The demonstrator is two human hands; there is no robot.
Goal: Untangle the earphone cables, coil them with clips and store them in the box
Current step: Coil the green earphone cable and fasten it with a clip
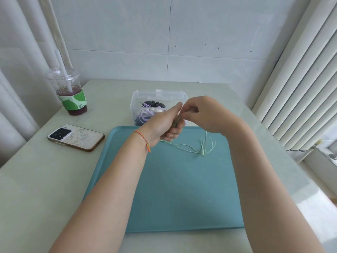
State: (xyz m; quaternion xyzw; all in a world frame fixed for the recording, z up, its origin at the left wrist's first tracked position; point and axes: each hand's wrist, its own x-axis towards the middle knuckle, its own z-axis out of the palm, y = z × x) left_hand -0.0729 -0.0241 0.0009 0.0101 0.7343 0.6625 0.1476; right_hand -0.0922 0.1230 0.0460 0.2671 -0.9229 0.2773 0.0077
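A pale green earphone cable [189, 147] trails in loose loops across the far part of the teal tray [173, 189]. My left hand [164, 125] grips a bundle of this cable in curled fingers above the tray's far edge. My right hand [204, 114] pinches the cable just above the left hand. Right behind both hands stands a clear plastic box [144, 101], open, holding purple and black coiled earphones. A small green slider on the cable lies on the tray to the right.
A phone [75, 137] lies face down on the table left of the tray. A plastic cup [70, 94] with a dark drink and a straw stands at the far left. A wall is behind the table and blinds hang at the right.
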